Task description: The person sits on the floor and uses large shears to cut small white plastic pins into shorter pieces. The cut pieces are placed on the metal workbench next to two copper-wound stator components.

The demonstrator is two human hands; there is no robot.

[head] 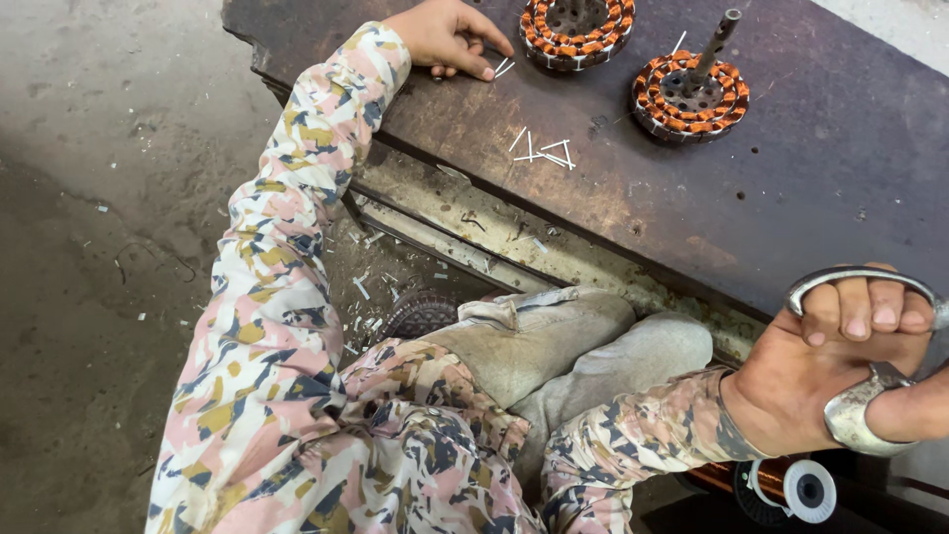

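Left hand [450,38] rests at the far left of the dark, worn surface [791,178], fingers curled loosely with the fingertips touching a couple of small white slips [503,67]; the grip is closed lightly on nothing that can be made out. More white slips [544,150] lie scattered nearer the middle. Right hand [840,366], at the near right edge, has its grip wrapped around a curved metal handle [858,279], fingers hooked over it, a metal piece against the wrist. Two copper-wound stators stand at the far side: one stator [576,28] just beside the left hand, a second stator with a shaft [690,94] to its right. Judged heavy, rigid, with fragile windings; best lifted by the outer core or shaft. The slips look light and flimsy, needing a fingertip pinch. A white-flanged spool [806,489] of copper wire sits below, near right. No containers visible.
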